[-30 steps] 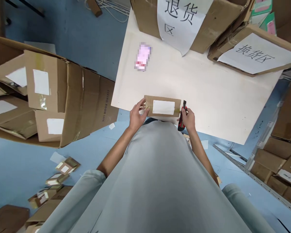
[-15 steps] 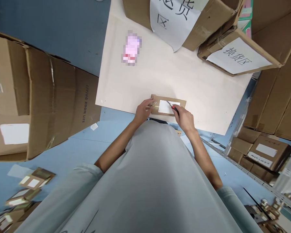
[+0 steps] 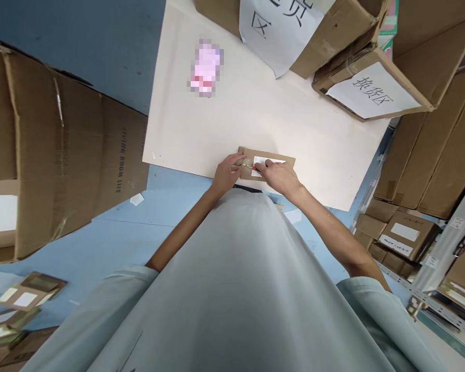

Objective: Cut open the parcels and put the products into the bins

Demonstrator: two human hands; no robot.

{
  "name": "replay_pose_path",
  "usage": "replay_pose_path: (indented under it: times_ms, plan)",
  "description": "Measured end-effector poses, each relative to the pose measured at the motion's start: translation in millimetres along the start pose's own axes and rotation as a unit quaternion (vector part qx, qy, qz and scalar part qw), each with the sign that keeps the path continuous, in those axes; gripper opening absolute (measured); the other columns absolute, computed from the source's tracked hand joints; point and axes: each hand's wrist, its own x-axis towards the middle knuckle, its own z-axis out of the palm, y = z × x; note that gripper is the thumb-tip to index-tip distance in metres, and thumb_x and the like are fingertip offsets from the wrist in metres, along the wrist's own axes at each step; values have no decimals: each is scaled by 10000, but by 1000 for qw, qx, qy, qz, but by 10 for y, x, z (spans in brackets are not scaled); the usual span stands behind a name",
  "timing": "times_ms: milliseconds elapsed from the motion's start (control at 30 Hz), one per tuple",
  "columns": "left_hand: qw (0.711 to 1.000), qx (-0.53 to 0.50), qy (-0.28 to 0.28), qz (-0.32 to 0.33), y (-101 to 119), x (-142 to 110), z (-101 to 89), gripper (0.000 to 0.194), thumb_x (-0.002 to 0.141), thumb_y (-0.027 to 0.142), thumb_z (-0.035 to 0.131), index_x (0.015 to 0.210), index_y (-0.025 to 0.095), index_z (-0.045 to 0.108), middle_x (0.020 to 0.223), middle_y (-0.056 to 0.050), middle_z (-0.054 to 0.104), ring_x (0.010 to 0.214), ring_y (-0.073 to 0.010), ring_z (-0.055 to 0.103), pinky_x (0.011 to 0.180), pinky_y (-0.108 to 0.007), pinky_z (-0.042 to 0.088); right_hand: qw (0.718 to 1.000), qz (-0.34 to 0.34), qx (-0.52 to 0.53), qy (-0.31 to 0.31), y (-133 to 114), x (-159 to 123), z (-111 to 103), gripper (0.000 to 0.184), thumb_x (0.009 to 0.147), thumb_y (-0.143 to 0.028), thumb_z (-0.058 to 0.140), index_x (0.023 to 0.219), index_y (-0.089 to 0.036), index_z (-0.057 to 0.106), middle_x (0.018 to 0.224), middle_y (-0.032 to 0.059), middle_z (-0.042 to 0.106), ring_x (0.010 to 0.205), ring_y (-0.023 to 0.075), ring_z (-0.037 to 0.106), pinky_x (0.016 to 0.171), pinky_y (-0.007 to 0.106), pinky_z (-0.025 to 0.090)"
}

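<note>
A small flat cardboard box with a white label and clear tape at its left end lies at the near edge of the white table. My left hand grips the box's left end, its fingers on the top. My right hand is closed round a red-and-black box cutter over the label. The cutter's thin tip points left at the taped end, close to my left fingers. Most of its handle is hidden in my right hand, which also covers part of the label.
A pixelated pink item lies on the table's far left. Large cartons with handwritten paper signs stand at the back right. A big open carton is left of the table. Shelving with boxes stands at the right.
My right hand has moved left along the box, bringing the cutter from the label's middle to the taped left end. My left hand stays on the box. The view has shifted slightly.
</note>
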Motion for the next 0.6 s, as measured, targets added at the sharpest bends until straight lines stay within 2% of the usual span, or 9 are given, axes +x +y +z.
replay_pose_path:
  times_ms: [133,367,600]
  plan:
    - [1000,4,1,-2,9,-2,5,437,1041,417,726,1455,277,743,1587,-100,674,1159,-235,765,1020,-423,702,1000,0,-10,-12,-14,19,-13,532,1145,-101,345,1633,-200,532,1334,216,734,1058,333,794,870,406,520]
    - [1000,5,15,-16,43,-8,18,447,1022,439,735,1444,294,741,1568,-90,694,1153,-226,754,1003,-409,695,1000,-6,-12,-6,-36,31,-34,564,1139,-84,341,1676,-185,482,1370,227,723,1107,320,795,855,372,530]
    - [999,24,24,-37,76,1,17,454,983,362,745,1432,292,758,1561,-98,698,1138,-241,746,963,-412,688,1000,22,-6,-7,95,-38,55,493,1119,-75,364,1541,-138,612,1325,240,748,1118,314,793,853,368,526]
